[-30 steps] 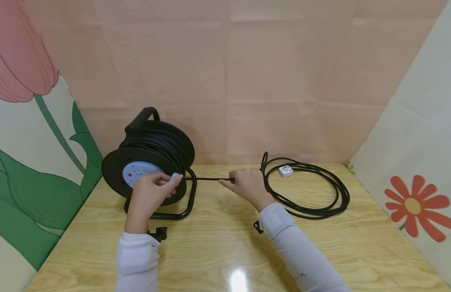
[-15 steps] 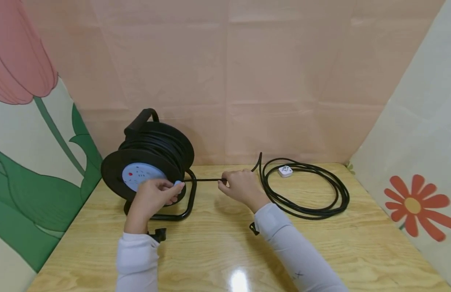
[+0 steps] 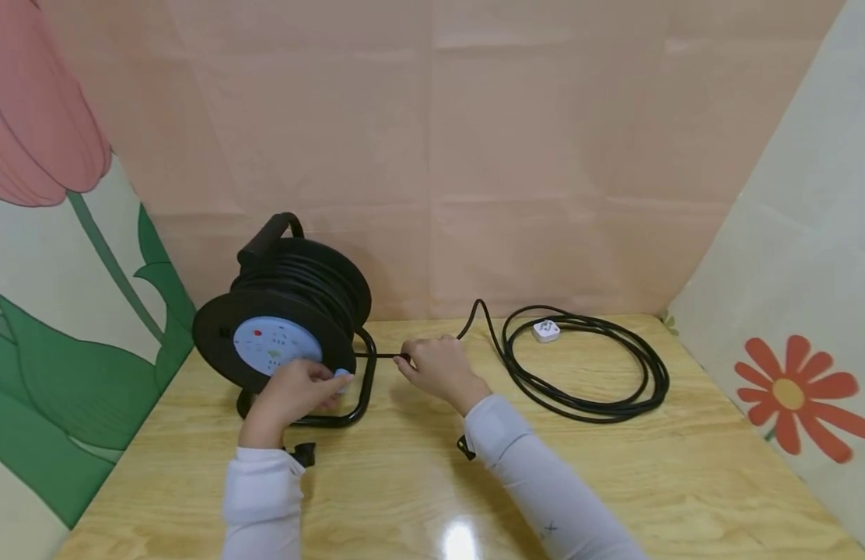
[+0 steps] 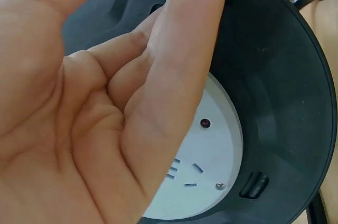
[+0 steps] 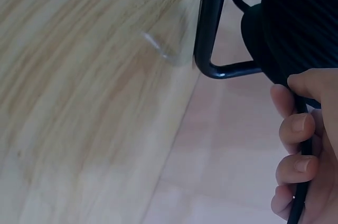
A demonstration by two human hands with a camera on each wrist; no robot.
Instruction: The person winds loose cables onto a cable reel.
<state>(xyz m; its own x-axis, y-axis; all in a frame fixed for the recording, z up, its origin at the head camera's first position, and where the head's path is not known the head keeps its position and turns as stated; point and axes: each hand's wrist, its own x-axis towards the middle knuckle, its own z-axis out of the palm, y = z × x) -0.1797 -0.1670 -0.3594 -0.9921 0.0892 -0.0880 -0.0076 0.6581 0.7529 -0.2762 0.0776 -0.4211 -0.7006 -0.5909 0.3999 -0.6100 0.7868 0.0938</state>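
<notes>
A black cable reel (image 3: 302, 280) stands at the left of the table, with cable wound on its drum and a pale blue socket panel (image 3: 267, 342) on its front face. My left hand (image 3: 292, 393) pinches the small light blue knob (image 3: 342, 379) near the lower right rim of that face. In the left wrist view the palm hides part of the panel. Just right of the reel, my right hand (image 3: 439, 369) grips the black cable (image 5: 301, 182), its fingers curled round it. From this hand the cable rises in a bend, then runs into a loose coil (image 3: 656, 381).
A white plug (image 3: 547, 331) lies within the loose coil at the right. The reel's black tube stand (image 3: 365, 389) rests on the wooden table (image 3: 684, 482). A pink backdrop (image 3: 544, 155) rises behind, with flower-printed panels at both sides.
The knob has gone down with my left hand, and the reel's face has turned clockwise. My right hand has slid left toward the reel, leaving more cable between it and the coil.
</notes>
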